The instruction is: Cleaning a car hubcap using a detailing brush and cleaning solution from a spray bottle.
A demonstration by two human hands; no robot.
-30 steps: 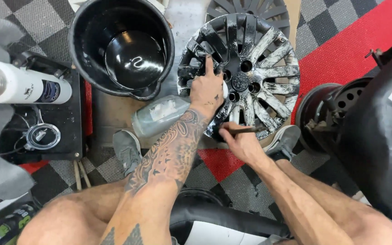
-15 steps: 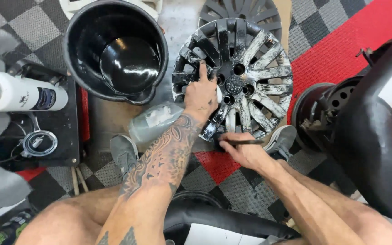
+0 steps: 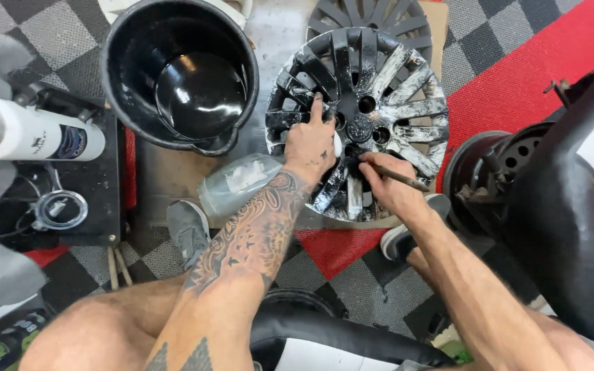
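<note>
A person crouched over a multi-spoke wheel cover (image 3: 372, 117) lying flat on the tiled floor, its silver spokes streaked with black; the left hand (image 3: 309, 141) lay pressed on the spokes left of the hub, fingers spread and flat, clamped on nothing; the right hand (image 3: 386, 184) had its fingers pinched together around a thin brush (image 3: 399, 177), the bristle end pointing toward the hub; the work looked best served by keeping the cover pinned under that flat palm and running short strokes along each spoke, tip angled into the recesses, judging from the patchy coverage; a black bucket (image 3: 180, 75) stood just left of the cover, and a clear plastic bottle (image 3: 238, 184) with a pale rectangular label lay on its side below the bucket; a white cylindrical bottle (image 3: 32, 130) with a dark blue label lay on a black tray (image 3: 108, 178) at far left; a second wheel cover (image 3: 379, 17) sat beyond the first
</note>
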